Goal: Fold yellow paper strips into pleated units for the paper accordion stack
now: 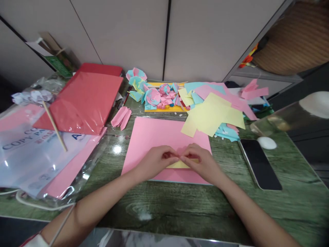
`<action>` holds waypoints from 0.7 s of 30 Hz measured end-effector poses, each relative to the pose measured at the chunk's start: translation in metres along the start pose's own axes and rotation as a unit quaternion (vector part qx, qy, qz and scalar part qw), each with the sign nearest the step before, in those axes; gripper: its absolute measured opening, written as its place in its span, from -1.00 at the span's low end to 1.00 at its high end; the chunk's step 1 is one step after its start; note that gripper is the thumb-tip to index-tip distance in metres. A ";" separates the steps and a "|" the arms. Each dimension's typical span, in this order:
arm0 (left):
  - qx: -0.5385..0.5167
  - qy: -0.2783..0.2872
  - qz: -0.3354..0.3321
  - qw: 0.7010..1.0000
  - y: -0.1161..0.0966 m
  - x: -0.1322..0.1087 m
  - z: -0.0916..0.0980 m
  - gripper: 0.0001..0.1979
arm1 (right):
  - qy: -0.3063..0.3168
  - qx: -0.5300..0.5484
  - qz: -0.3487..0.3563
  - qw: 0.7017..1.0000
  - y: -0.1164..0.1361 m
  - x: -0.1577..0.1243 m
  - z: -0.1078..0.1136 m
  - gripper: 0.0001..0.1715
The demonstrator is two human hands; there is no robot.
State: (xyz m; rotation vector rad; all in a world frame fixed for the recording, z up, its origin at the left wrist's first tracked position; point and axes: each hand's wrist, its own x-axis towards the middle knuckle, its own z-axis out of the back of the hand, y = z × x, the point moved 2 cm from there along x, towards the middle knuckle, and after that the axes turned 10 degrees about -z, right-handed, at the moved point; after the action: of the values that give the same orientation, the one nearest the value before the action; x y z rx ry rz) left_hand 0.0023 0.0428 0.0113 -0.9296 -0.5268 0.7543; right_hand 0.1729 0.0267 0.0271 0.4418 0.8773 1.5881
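Over the lower part of a pink paper sheet (pixel 151 137), both hands meet at a small yellow paper strip (pixel 180 164). My left hand (pixel 156 159) pinches its upper edge with thumb and fingertips. My right hand (pixel 202 161) pinches it from the other side, the two thumbs almost touching. Much of the strip is hidden behind the fingers, so I cannot tell how it is folded. A folded pink paper piece (pixel 121 117) lies to the left of the sheet, and yellow paper scraps (pixel 213 115) overlap its far right corner.
Paper flowers (pixel 153 96) sit at the back on a yellow base. On the left lie a red paper pack (pixel 87 99), a plastic copy-paper bag (pixel 31 147) and a wooden stick (pixel 55 127). A phone (pixel 260 164) and a clear cup (pixel 272 121) stand on the right of the green table (pixel 164 209).
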 end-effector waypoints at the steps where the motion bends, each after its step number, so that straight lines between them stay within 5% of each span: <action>1: -0.020 0.003 0.010 1.000 0.002 0.000 -0.001 -0.83 | 0.006 0.014 -0.004 1.000 -0.001 0.001 -0.002 -0.84; 7: -0.084 -0.006 0.055 0.995 0.003 0.001 -0.003 -0.82 | 0.017 0.040 -0.014 0.999 -0.008 0.006 -0.003 -0.84; 16: -0.126 -0.024 0.069 0.989 0.008 0.002 0.022 -0.83 | -0.007 0.087 -0.039 0.995 -0.032 0.015 0.036 -0.82; 21: -0.138 -0.020 0.065 0.988 0.003 0.002 0.016 -0.82 | 0.020 0.100 -0.020 0.995 -0.013 0.009 0.015 -0.82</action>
State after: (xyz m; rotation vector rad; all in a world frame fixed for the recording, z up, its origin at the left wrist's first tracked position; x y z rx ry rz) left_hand -0.0086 0.0535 0.0167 -1.2167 -0.6214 0.8328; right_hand 0.1908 0.0397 0.0256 0.5304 1.0751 1.4826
